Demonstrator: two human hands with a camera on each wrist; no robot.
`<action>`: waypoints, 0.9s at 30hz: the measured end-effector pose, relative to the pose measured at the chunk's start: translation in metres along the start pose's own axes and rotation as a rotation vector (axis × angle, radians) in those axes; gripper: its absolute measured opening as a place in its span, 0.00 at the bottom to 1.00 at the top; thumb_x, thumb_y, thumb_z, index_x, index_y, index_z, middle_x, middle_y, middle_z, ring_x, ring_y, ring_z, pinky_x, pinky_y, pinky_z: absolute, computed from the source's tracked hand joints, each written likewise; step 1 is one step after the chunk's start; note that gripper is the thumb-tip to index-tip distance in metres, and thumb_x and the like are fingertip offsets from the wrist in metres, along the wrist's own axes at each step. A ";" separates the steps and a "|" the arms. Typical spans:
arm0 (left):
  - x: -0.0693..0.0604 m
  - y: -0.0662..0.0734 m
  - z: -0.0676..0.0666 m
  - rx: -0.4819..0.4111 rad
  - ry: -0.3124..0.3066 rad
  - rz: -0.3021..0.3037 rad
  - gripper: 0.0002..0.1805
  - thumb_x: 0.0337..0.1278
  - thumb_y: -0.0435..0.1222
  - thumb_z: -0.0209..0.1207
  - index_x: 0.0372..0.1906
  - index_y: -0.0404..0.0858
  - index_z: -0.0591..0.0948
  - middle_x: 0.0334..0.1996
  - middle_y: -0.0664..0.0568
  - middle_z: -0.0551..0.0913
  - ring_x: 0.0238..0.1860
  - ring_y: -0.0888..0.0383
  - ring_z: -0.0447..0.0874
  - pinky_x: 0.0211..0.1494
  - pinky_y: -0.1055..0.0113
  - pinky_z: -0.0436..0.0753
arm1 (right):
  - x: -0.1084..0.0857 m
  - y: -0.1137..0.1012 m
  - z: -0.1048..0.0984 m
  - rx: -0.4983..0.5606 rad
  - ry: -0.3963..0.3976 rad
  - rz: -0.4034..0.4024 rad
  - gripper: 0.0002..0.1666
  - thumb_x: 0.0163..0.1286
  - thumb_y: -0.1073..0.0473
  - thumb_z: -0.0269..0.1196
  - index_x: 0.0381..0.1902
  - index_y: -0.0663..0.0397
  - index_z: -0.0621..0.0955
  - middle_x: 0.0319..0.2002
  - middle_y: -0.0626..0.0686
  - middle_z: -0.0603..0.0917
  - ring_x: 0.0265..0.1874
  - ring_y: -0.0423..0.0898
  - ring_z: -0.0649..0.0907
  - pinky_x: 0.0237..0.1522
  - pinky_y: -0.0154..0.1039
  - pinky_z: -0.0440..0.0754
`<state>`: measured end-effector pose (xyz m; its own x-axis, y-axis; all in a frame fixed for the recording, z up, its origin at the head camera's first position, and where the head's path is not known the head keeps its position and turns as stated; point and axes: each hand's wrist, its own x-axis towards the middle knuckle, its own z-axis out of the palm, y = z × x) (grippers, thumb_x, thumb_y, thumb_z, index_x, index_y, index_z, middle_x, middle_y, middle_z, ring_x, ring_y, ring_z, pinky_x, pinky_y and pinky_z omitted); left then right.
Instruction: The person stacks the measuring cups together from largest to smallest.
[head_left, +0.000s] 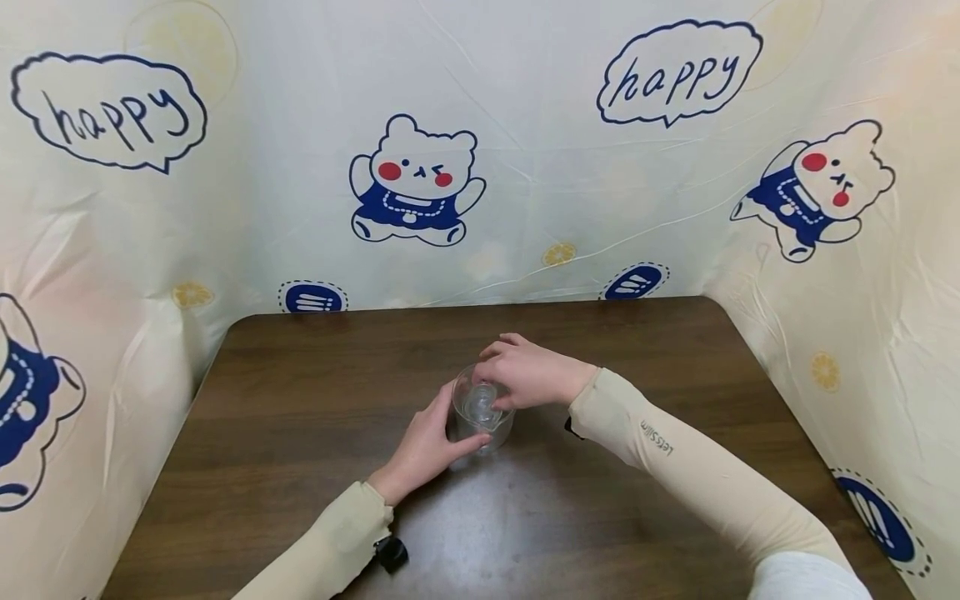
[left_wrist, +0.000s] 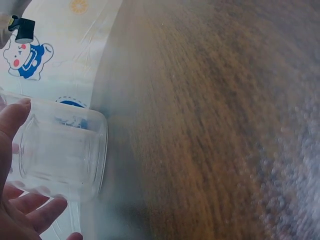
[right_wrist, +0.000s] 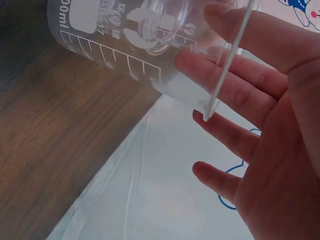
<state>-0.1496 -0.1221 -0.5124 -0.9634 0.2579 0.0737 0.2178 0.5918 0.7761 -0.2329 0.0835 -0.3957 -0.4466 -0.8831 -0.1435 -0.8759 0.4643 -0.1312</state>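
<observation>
A clear glass beaker [head_left: 501,435] with white markings stands on the brown table, a smaller clear vessel [head_left: 481,403] inside it. My left hand [head_left: 426,443] holds the beaker from the left, thumb on the near side and fingers round the far side. From the right, my right hand [head_left: 536,372] reaches over the rim. In the right wrist view its thumb and a finger extend inside the beaker [right_wrist: 112,62], close to the small vessel [right_wrist: 155,30]; the other fingers are spread outside. Whether the fingertips touch the small vessel is unclear.
The dark wooden table [head_left: 300,400] has rounded far corners. Pale cloth [head_left: 525,192] printed with bears and the word "happy" hangs behind it and along both sides.
</observation>
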 end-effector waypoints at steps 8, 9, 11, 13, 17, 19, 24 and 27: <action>0.000 -0.001 0.000 -0.008 0.008 0.014 0.54 0.56 0.52 0.76 0.82 0.49 0.58 0.71 0.49 0.75 0.64 0.48 0.82 0.65 0.48 0.79 | 0.001 -0.003 0.000 -0.022 -0.015 -0.001 0.24 0.66 0.51 0.76 0.58 0.47 0.85 0.57 0.48 0.88 0.68 0.54 0.76 0.75 0.62 0.62; 0.000 -0.001 0.000 -0.006 0.008 0.015 0.54 0.56 0.52 0.76 0.82 0.49 0.58 0.71 0.49 0.75 0.64 0.48 0.82 0.65 0.48 0.79 | 0.002 -0.003 0.000 -0.028 -0.017 0.000 0.24 0.66 0.51 0.76 0.58 0.47 0.85 0.57 0.48 0.87 0.68 0.54 0.76 0.75 0.62 0.62; 0.001 -0.001 0.000 -0.002 0.007 0.014 0.54 0.56 0.52 0.76 0.81 0.49 0.58 0.71 0.50 0.75 0.63 0.48 0.82 0.65 0.48 0.79 | 0.002 -0.004 0.000 -0.039 -0.021 -0.001 0.25 0.66 0.51 0.76 0.59 0.47 0.85 0.58 0.48 0.87 0.68 0.54 0.76 0.75 0.62 0.62; 0.001 -0.001 -0.001 -0.001 0.006 0.014 0.53 0.56 0.52 0.76 0.81 0.49 0.58 0.71 0.50 0.75 0.63 0.48 0.82 0.65 0.49 0.79 | 0.003 -0.005 0.000 -0.048 -0.022 -0.001 0.25 0.66 0.51 0.76 0.59 0.47 0.85 0.58 0.48 0.87 0.68 0.54 0.76 0.74 0.62 0.62; 0.002 0.000 -0.001 -0.001 -0.001 0.007 0.53 0.56 0.52 0.75 0.81 0.49 0.58 0.71 0.50 0.75 0.64 0.49 0.82 0.66 0.49 0.78 | 0.004 -0.006 0.001 -0.063 -0.018 -0.001 0.25 0.65 0.52 0.76 0.60 0.47 0.85 0.59 0.48 0.87 0.67 0.54 0.77 0.73 0.61 0.64; 0.002 0.000 -0.001 -0.001 -0.004 0.004 0.53 0.56 0.52 0.75 0.81 0.49 0.58 0.71 0.50 0.74 0.64 0.48 0.81 0.66 0.49 0.78 | 0.004 -0.006 0.002 -0.073 -0.018 -0.001 0.26 0.65 0.52 0.76 0.60 0.47 0.85 0.58 0.48 0.87 0.66 0.54 0.78 0.73 0.61 0.66; 0.000 -0.001 0.000 0.001 -0.001 0.008 0.53 0.56 0.53 0.75 0.81 0.49 0.58 0.71 0.50 0.74 0.64 0.48 0.81 0.66 0.49 0.78 | 0.007 -0.008 0.005 -0.114 -0.037 0.005 0.26 0.65 0.53 0.76 0.61 0.46 0.85 0.57 0.47 0.87 0.61 0.53 0.80 0.70 0.58 0.70; 0.000 -0.001 0.000 -0.003 0.000 0.013 0.54 0.56 0.53 0.75 0.81 0.49 0.58 0.72 0.50 0.74 0.65 0.48 0.81 0.67 0.49 0.78 | 0.008 -0.008 0.006 -0.145 -0.045 0.011 0.26 0.65 0.53 0.76 0.60 0.46 0.85 0.56 0.47 0.88 0.60 0.52 0.81 0.69 0.56 0.71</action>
<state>-0.1498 -0.1225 -0.5134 -0.9605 0.2654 0.0843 0.2301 0.5859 0.7770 -0.2282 0.0733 -0.4016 -0.4502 -0.8727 -0.1888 -0.8899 0.4560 0.0137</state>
